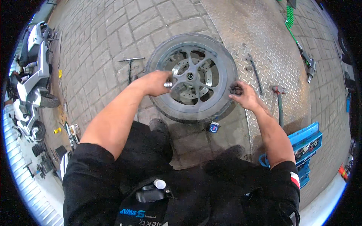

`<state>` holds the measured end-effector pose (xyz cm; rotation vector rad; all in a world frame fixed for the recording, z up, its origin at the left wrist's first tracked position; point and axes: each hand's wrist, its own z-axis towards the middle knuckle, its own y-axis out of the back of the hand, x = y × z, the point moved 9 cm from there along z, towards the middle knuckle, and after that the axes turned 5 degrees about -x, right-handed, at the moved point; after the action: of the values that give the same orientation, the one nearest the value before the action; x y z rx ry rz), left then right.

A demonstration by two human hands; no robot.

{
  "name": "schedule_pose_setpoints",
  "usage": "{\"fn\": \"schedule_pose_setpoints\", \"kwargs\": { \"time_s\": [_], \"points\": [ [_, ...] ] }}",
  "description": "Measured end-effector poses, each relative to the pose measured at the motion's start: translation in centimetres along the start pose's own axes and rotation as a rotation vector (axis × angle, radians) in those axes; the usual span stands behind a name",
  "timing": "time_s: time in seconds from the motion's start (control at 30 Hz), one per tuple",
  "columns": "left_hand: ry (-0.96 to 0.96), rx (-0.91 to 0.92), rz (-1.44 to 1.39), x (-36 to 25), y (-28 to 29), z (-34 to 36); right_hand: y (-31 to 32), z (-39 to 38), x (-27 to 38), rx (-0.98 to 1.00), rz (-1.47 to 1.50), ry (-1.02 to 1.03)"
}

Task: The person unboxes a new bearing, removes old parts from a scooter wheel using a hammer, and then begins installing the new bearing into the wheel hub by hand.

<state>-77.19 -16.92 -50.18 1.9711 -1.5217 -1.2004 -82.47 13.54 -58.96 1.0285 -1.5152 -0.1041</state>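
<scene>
A scooter or motorcycle wheel (211, 60) lies flat in front of me, its grey spokes facing up and a brake disc (208, 75) showing between them. Over the wheel's left side, my left hand (154, 83) is closed around a short silver metal cylinder, perhaps a socket (168, 85), whose end sticks out by the fingers. My right hand (247, 97) is at the tyre's right edge, fingers curled round a dark, lumpy piece (236, 89) whose kind I cannot make out. In the wheel's middle, the hub (190, 76) has a dark ring.
Left of the wheel is a T-handle wrench (130, 60). A metal bar (256, 75) and a hammer (279, 98) lie right, near a blue toolbox (318, 137). A small box (213, 127) sits below the tyre. An air gun (311, 67) and parked scooters (34, 83) are farther out.
</scene>
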Motion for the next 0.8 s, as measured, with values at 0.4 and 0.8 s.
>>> {"fn": "schedule_pose_setpoints", "kwargs": {
  "time_s": [0.4,0.8],
  "points": [
    [-0.032,0.09,0.013,2.6,-5.5,2.4,-0.6,-3.7,-6.4,-0.006,-0.459,-0.039],
    [-0.016,-0.082,-0.007,1.2,-3.5,3.7,-4.8,-4.6,-8.3,0.068,-0.283,-0.22]
  ]
}}
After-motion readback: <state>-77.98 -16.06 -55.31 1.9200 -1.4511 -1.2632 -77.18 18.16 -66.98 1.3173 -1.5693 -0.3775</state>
